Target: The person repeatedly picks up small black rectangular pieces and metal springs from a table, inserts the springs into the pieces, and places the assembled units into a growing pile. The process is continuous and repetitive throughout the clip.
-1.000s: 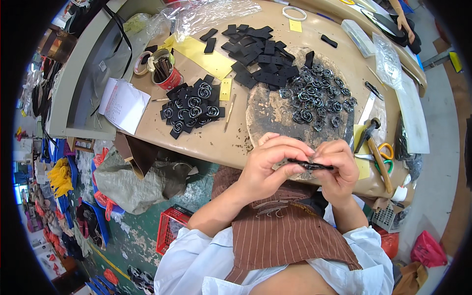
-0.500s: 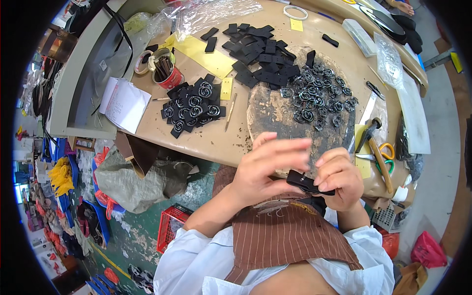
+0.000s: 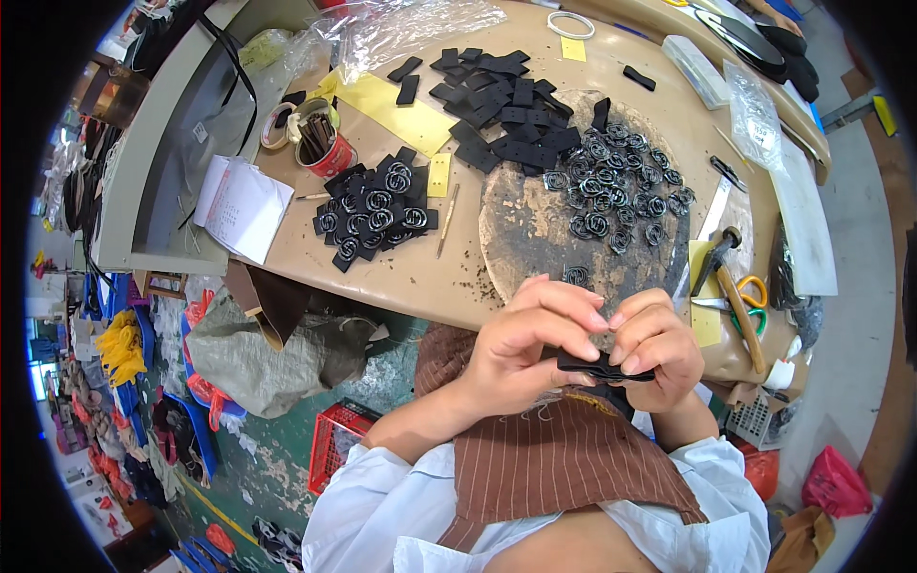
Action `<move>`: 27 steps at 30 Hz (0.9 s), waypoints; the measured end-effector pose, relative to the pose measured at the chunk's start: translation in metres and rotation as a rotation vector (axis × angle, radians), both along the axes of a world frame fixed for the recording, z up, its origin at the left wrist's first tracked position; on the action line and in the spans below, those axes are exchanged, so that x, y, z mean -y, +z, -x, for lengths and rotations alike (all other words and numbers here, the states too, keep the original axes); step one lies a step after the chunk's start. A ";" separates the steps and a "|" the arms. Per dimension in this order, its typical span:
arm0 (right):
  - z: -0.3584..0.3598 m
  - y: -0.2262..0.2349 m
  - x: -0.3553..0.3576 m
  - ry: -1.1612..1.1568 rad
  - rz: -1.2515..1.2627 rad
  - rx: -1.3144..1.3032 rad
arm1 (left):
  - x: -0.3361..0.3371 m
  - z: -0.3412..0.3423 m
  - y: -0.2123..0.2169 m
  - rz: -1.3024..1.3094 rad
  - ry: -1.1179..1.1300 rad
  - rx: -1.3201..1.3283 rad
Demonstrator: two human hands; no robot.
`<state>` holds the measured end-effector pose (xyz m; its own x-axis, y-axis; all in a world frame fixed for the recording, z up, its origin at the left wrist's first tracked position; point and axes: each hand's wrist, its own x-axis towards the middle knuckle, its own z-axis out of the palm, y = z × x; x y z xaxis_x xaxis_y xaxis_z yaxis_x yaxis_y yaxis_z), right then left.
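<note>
A green floor [image 3: 260,468] spreads below a tan counter [image 3: 396,289], with a red crate [image 3: 323,449] between eight and nine o'clock of the person's hands and a grey sack [image 3: 253,355] at nine. The left hand [image 3: 540,329] and right hand [image 3: 661,346] are close together at the counter's near edge, in front of a brown striped apron [image 3: 564,458]. Between them is a black strip [image 3: 604,371]: the right hand pinches its three o'clock end, while the left thumb and a finger close narrowly on its nine o'clock end. The upper fingertips nearly meet above the strip; whether they grip something small, I cannot tell. A single dark wire ring [image 3: 576,275] lies just beyond the hands, toward twelve o'clock, on a worn round board [image 3: 523,229], and a cluster of similar rings [image 3: 597,225] sits farther off at twelve. A heap of flat black pieces [image 3: 521,124] rests toward eleven o'clock, a pile of ringed pieces [image 3: 373,212] at ten, and a hammer [image 3: 743,329] crossing scissors [image 3: 710,303] between two and three.
</note>
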<state>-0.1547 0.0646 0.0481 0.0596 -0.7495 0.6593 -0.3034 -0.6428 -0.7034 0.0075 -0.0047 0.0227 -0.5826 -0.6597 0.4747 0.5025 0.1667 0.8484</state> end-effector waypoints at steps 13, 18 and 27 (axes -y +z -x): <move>0.006 -0.041 0.016 -0.332 -0.515 0.299 | 0.034 -0.022 -0.034 -0.472 0.472 0.322; 0.034 -0.041 0.019 -0.353 -0.685 -0.235 | 0.124 -0.087 -0.067 -0.265 0.877 0.463; 0.018 -0.060 0.019 -0.335 -0.594 -0.446 | 0.041 -0.007 -0.052 -0.275 0.353 0.580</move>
<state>-0.1731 0.0456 -0.0118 -0.0665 -0.9913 0.1132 -0.7455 -0.0261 -0.6660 0.0140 -0.0453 -0.0293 -0.4203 -0.9057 -0.0555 -0.0846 -0.0218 0.9962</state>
